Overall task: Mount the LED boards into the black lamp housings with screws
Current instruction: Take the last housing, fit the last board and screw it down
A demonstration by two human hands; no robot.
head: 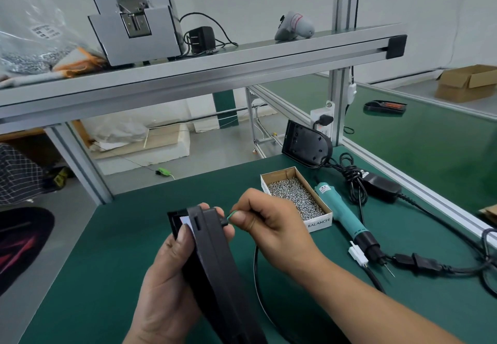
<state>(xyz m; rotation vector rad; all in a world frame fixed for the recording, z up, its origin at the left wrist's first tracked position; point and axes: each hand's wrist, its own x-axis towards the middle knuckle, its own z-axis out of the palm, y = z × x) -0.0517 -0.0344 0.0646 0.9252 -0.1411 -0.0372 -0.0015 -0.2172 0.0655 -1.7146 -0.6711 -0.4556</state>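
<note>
— Where is the black lamp housing [217, 257]?
— Above the green table [107, 263], turned on its edge. The left hand [166, 276] grips it, with the thumb on the near face and the fingers curled round the far side.
— And the right hand [269, 220]?
— Its thumb and forefinger pinch a thin green wire [231, 214] at the housing's side.
— The screws [295, 198]?
— In 1 cardboard box [318, 224] just right of the hands, beside a teal electric screwdriver [347, 217].

hands [215, 241] gripping lamp housing [215, 257], pinching green wire [231, 214]
</note>
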